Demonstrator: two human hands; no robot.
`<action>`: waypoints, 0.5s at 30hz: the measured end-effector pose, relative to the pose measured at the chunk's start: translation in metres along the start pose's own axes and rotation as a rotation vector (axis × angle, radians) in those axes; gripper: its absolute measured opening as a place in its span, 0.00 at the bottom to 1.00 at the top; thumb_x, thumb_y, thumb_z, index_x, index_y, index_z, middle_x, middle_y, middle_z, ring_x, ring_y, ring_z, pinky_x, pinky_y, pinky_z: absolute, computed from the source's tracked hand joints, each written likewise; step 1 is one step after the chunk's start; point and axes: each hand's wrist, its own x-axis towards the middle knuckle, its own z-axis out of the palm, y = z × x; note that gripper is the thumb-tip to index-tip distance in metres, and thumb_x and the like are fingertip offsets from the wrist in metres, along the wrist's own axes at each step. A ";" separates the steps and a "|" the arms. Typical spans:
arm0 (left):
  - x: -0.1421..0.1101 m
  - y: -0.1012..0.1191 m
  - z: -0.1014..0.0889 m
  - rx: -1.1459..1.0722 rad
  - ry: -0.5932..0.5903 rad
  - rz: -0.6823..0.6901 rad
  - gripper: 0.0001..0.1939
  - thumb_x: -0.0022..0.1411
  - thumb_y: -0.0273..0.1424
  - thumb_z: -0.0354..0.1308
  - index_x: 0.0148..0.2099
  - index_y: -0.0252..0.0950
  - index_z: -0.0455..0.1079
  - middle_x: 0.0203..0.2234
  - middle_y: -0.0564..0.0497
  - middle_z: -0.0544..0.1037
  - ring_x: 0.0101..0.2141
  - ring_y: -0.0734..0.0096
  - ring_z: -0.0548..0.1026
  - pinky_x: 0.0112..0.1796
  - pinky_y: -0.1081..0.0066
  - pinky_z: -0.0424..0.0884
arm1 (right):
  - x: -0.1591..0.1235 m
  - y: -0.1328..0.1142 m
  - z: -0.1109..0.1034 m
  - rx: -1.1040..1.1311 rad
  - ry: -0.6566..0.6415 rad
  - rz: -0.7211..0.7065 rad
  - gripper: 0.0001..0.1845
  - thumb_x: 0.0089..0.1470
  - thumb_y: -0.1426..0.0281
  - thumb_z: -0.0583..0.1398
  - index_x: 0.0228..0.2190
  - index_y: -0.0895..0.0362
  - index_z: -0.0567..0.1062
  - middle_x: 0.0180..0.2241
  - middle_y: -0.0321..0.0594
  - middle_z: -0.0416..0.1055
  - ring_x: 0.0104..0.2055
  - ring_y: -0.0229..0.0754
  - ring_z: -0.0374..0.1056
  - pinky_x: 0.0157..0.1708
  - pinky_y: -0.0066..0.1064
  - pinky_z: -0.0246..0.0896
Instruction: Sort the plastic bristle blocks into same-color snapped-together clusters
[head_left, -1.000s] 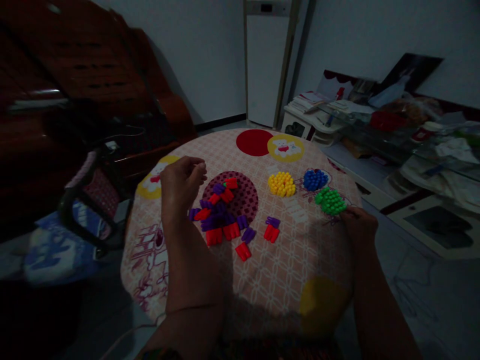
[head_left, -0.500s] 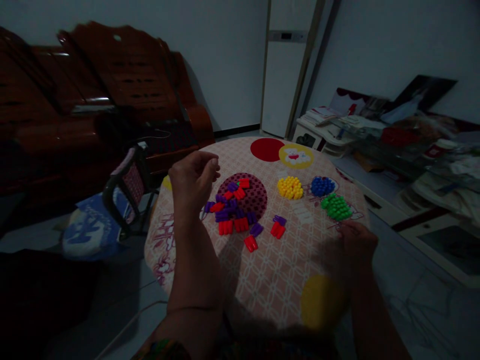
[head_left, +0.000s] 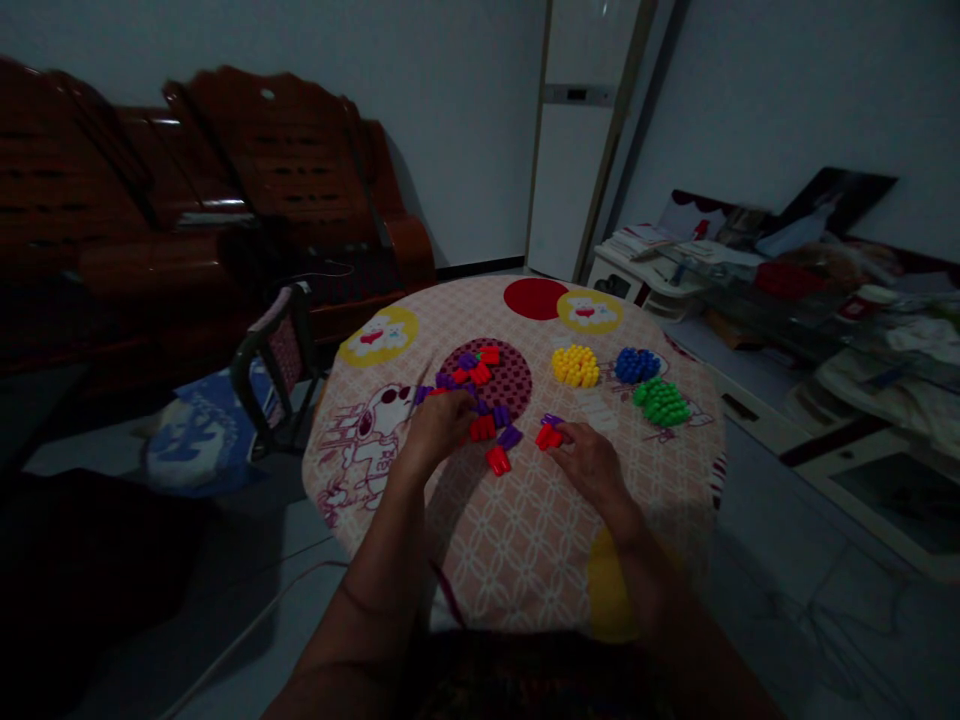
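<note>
My left hand (head_left: pixel 441 428) is lowered over the pile of red and purple plastic pieces (head_left: pixel 482 428), its fingers bent together and pointing down into it. What those fingertips hold, if anything, is hidden. My right hand (head_left: pixel 592 462) is closed at the fingertips, right beside a red piece (head_left: pixel 548 437) and a purple piece (head_left: pixel 553 420) that lie apart from the pile. I cannot make out what is pinched there. Another red piece (head_left: pixel 497 460) lies between the two hands.
Yellow (head_left: pixel 575 366), blue (head_left: pixel 637 365) and green (head_left: pixel 661 402) heaps of small pieces sit on the right of the round, cloth-covered table (head_left: pixel 517 540). A folding chair (head_left: pixel 274 370) stands left of it. Behind are a wooden sofa (head_left: pixel 277 170) and a cluttered cabinet (head_left: pixel 757 400).
My left hand has come down from above the table onto the pile. My right hand, which pinched a thin strand near the green heap, has moved left to the separate red and purple pieces.
</note>
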 end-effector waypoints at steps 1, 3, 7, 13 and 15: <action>-0.003 -0.003 0.006 0.014 -0.022 -0.004 0.13 0.60 0.30 0.57 0.44 0.36 0.78 0.37 0.45 0.83 0.38 0.59 0.79 0.38 0.66 0.69 | 0.000 -0.003 0.002 -0.057 -0.004 -0.030 0.23 0.57 0.66 0.63 0.54 0.53 0.75 0.44 0.45 0.76 0.45 0.46 0.72 0.45 0.34 0.65; -0.005 -0.005 0.018 0.036 -0.049 0.011 0.12 0.59 0.30 0.58 0.44 0.35 0.78 0.39 0.45 0.82 0.40 0.58 0.78 0.40 0.66 0.69 | 0.001 -0.006 0.004 -0.155 -0.045 -0.086 0.25 0.60 0.66 0.61 0.59 0.52 0.71 0.47 0.46 0.74 0.47 0.47 0.71 0.46 0.35 0.64; -0.004 -0.004 0.039 0.065 -0.019 0.044 0.14 0.58 0.30 0.61 0.47 0.36 0.77 0.45 0.43 0.79 0.44 0.58 0.77 0.43 0.67 0.70 | 0.006 -0.010 0.000 -0.230 -0.136 -0.153 0.19 0.63 0.63 0.60 0.54 0.53 0.73 0.47 0.46 0.73 0.47 0.46 0.70 0.45 0.34 0.63; 0.002 -0.006 0.053 0.041 0.016 0.031 0.19 0.57 0.32 0.62 0.51 0.36 0.75 0.44 0.42 0.79 0.43 0.57 0.77 0.43 0.64 0.71 | 0.007 -0.014 -0.007 -0.159 -0.145 -0.135 0.13 0.57 0.66 0.65 0.45 0.55 0.77 0.44 0.44 0.75 0.45 0.44 0.71 0.45 0.32 0.63; 0.001 -0.005 0.054 0.009 0.047 0.021 0.18 0.57 0.32 0.61 0.50 0.34 0.76 0.42 0.42 0.79 0.42 0.56 0.77 0.42 0.63 0.71 | 0.007 -0.017 -0.007 -0.129 -0.156 -0.174 0.14 0.56 0.69 0.66 0.45 0.54 0.77 0.46 0.43 0.75 0.45 0.43 0.71 0.45 0.32 0.62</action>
